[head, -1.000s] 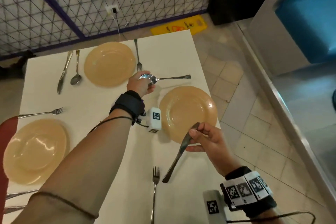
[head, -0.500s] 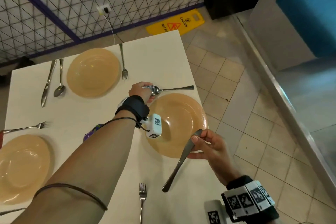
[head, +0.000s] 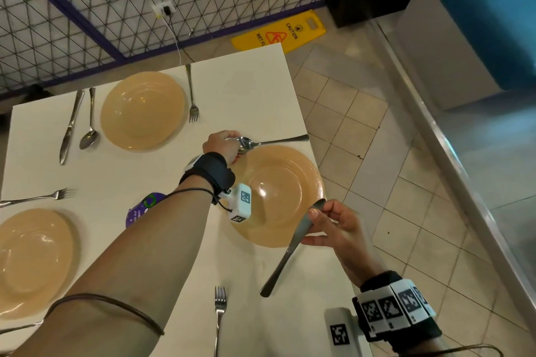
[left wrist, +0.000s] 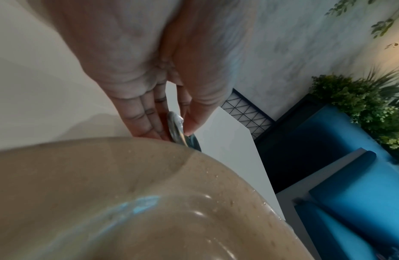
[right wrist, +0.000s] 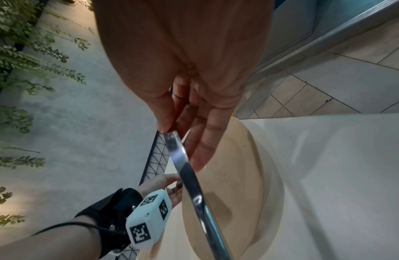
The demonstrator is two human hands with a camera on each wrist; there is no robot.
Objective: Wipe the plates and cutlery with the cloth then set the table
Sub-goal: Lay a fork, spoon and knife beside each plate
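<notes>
My left hand [head: 232,143] pinches the bowl of a steel spoon [head: 272,141] just beyond the far rim of the nearest tan plate [head: 290,180], at the table's right edge. The spoon's handle points right. In the left wrist view the spoon [left wrist: 176,126] stands on edge between thumb and fingers behind the plate [left wrist: 127,193]. My right hand [head: 316,211] pinches one end of a table knife [head: 285,255] over the plate's near rim; the knife slants down-left above the table. The right wrist view shows thumb and fingers on the knife [right wrist: 187,174].
The white table [head: 249,90] holds a far plate [head: 142,110] with a fork [head: 193,93], knife [head: 71,124] and spoon [head: 90,122], a left plate [head: 32,258] with a fork [head: 34,198], and a near fork [head: 219,319]. A purple packet [head: 142,209] lies under my left forearm. A yellow wet-floor sign [head: 278,35] lies on the floor.
My left hand has carried the spoon a little right, up to the nearest plate's far rim. The right hand keeps the knife over the near rim. The head view has shifted.
</notes>
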